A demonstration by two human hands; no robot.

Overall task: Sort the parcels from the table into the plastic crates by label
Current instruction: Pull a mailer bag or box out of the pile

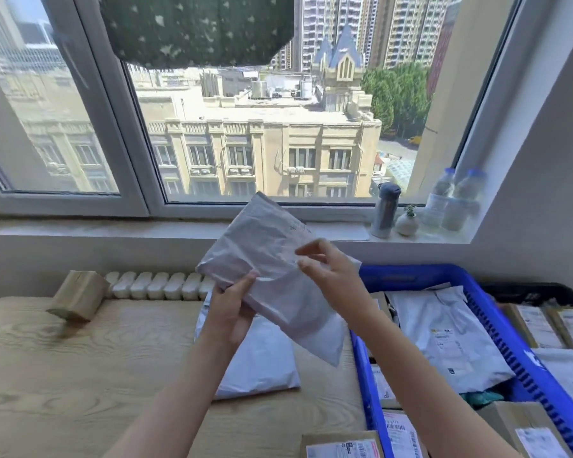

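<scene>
Both hands hold a white plastic mailer parcel (265, 259) up in the air above the wooden table (90, 368). My left hand (232, 309) grips its lower left edge from below. My right hand (331, 272) pinches its right side. A printed label shows faintly near its top. Under it another white mailer (262, 361) lies flat on the table. To the right stands a blue plastic crate (497, 312) holding several white mailers and boxes. A cardboard box with a label (341, 446) sits at the table's front edge.
A small brown box (78, 295) lies at the table's back left. A white radiator (156, 285) runs behind the table. A flask (386, 209), a small vase and two bottles (454, 200) stand on the windowsill. More cardboard parcels (549, 325) lie right of the blue crate.
</scene>
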